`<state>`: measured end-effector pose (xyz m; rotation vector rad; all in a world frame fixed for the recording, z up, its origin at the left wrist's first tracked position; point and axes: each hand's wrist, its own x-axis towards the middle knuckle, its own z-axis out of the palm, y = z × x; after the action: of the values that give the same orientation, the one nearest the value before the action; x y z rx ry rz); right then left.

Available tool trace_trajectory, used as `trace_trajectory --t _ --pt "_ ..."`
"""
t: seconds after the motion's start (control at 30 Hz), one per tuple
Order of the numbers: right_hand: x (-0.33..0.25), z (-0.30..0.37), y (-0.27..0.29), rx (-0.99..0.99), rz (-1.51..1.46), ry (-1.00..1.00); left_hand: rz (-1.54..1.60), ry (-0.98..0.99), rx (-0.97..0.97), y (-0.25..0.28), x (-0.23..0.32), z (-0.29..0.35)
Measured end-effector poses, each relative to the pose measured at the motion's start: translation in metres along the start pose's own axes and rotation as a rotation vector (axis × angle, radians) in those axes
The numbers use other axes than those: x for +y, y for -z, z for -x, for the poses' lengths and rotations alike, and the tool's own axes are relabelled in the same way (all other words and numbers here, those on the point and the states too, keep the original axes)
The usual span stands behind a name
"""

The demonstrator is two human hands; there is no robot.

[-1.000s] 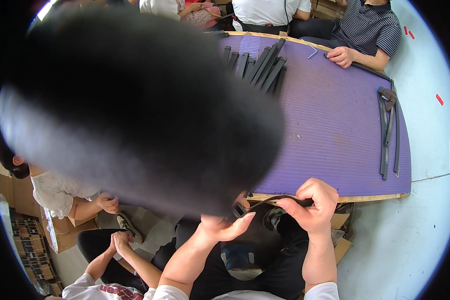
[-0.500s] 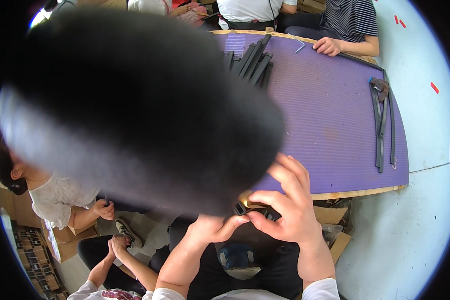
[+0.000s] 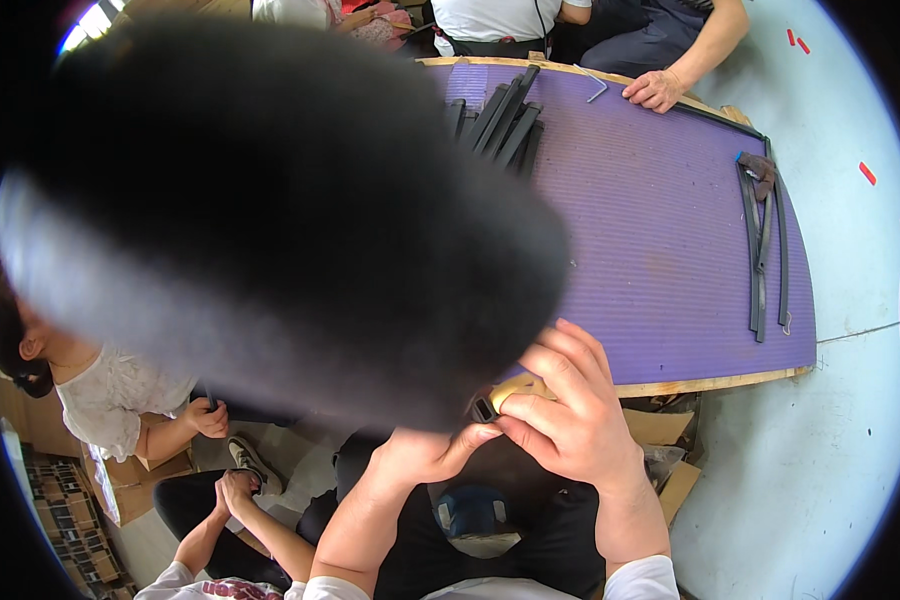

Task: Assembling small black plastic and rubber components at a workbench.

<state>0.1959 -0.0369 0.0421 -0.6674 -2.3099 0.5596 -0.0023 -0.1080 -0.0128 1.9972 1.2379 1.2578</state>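
Observation:
A large blurred black shape (image 3: 300, 220) close to the camera covers the left and middle of the view. Below its lower right edge the open square end of a black tube (image 3: 484, 408) shows. My left hand (image 3: 420, 457) grips the tube from the left, thumb along its end; its other fingers are hidden. My right hand (image 3: 580, 420) pinches a small yellow piece (image 3: 522, 387) against the tube, its fingers bent and partly behind the black shape. What exactly the yellow piece is, I cannot make out.
On the purple-covered table (image 3: 660, 230) lie several black bars (image 3: 505, 125), a hex key (image 3: 597, 84) and an assembled black frame with a dark glove (image 3: 758, 175). Across the table another person's hand (image 3: 654, 91) holds a black bar. People sit at left; cardboard boxes (image 3: 660, 425) stand under the table.
My right hand has shifted slightly, and more of the yellow piece shows beside the tube end. The person across the table has leaned away, the hand staying on the bar.

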Motion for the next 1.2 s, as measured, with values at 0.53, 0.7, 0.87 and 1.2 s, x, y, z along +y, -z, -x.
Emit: trace_trajectory --t 0.53,0.7,0.87,1.2 --pt "0.020 -0.005 0.012 0.346 -0.372 -0.378 0.324 -0.177 0.121 -0.010 0.023 0.001" --pt "0.019 0.011 -0.010 0.365 -0.771 -0.379 0.461 -0.080 0.272 0.004 0.046 0.007" --pt "0.025 0.020 0.001 0.409 -1.184 -0.506 0.694 0.056 0.430 0.041 0.074 0.004" --pt "-0.001 0.038 0.010 0.040 -1.261 -0.570 0.785 0.028 0.603 0.171 0.173 -0.025"
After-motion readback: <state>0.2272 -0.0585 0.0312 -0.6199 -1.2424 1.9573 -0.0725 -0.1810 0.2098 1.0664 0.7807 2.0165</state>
